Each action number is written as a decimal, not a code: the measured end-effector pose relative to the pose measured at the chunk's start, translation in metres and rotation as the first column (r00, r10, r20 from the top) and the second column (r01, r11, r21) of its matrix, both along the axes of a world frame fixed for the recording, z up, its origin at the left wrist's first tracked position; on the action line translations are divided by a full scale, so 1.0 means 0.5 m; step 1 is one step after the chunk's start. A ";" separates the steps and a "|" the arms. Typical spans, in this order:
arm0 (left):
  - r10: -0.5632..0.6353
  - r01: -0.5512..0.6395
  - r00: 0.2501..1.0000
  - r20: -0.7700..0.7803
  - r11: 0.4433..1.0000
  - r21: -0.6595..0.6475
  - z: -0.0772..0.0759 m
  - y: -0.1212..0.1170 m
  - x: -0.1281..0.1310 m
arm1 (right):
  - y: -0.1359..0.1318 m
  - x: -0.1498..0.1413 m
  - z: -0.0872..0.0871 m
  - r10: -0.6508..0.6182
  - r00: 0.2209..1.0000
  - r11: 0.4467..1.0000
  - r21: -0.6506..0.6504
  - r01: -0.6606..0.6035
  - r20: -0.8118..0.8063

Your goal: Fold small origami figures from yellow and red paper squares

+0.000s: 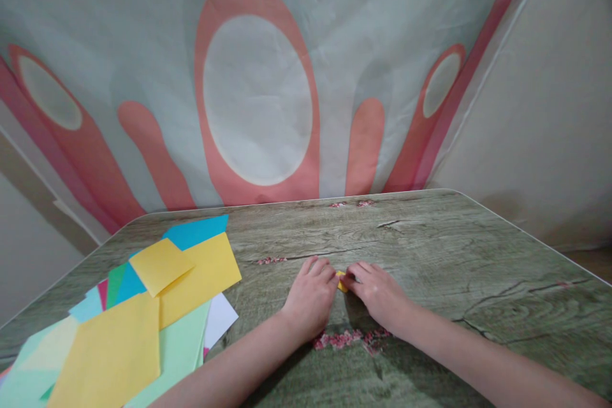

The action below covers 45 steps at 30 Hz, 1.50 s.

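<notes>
A small folded yellow paper (342,281) lies on the wood-grain table (430,255), pinched between both hands. My left hand (310,296) rests knuckles-up with its fingers curled onto the paper's left side. My right hand (377,290) mirrors it, fingertips pressed on the paper's right side. Most of the paper is hidden under the fingers.
A loose pile of coloured paper sheets (143,312), yellow, green, blue and white, covers the table's left part. Small pink scraps (349,338) lie below my wrists and further back. A patterned cloth (258,76) hangs behind the table's far edge.
</notes>
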<state>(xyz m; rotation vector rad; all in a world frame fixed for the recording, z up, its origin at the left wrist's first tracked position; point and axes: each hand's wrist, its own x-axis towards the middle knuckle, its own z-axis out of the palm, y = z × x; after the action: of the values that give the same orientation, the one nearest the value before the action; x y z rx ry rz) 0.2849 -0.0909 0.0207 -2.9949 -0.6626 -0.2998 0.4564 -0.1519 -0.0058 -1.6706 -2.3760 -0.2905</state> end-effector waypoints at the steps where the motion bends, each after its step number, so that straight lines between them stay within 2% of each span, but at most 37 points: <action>1: 0.002 -0.002 1.000 -0.006 1.000 0.005 0.000 0.000 0.000 | -0.001 0.000 0.003 -0.008 0.999 1.000 -0.010 0.009 0.033; 5: 0.013 -0.012 1.000 -0.023 1.000 0.029 -0.001 -0.001 0.002 | 0.002 0.000 0.008 -0.036 0.993 0.999 -0.030 0.040 0.116; 14: -0.014 0.014 1.000 -0.011 1.000 -0.017 0.000 -0.005 0.004 | -0.002 0.001 0.010 -0.048 0.999 0.997 -0.052 0.050 0.023; 19: 0.002 0.002 0.999 0.037 0.994 -0.107 -0.005 -0.002 -0.002 | 0.005 0.013 0.006 -0.093 0.985 0.994 -0.075 0.082 -0.148; 25: 0.019 -0.005 0.997 0.076 0.984 -0.181 -0.008 0.004 -0.004 | 0.017 0.020 -0.004 -0.194 0.873 0.981 -0.078 0.178 -0.447; 31: 0.044 -0.024 0.993 0.109 0.983 -0.184 -0.006 -0.006 -0.016 | 0.025 0.007 -0.018 -0.235 0.849 0.971 -0.075 0.227 -0.473; 36: 0.018 0.026 0.979 0.202 0.977 -0.213 -0.022 0.008 -0.023 | 0.030 0.014 -0.030 -0.243 0.809 0.969 -0.105 0.222 -0.535; 40: 0.021 0.067 0.956 0.291 0.955 -0.289 -0.037 0.030 -0.014 | 0.029 0.019 -0.028 -0.252 0.791 0.968 -0.159 0.196 -0.557; 45: 0.108 0.046 0.931 0.348 0.913 -0.405 -0.048 0.038 -0.008 | 0.021 0.014 -0.020 -0.252 0.765 0.968 -0.168 0.189 -0.593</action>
<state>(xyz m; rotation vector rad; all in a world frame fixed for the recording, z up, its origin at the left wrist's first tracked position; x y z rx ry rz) 0.2808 -0.0717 -0.0031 -3.3499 -0.9043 -0.8303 0.4632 -0.1415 -0.0156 -1.7458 -1.7335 0.3069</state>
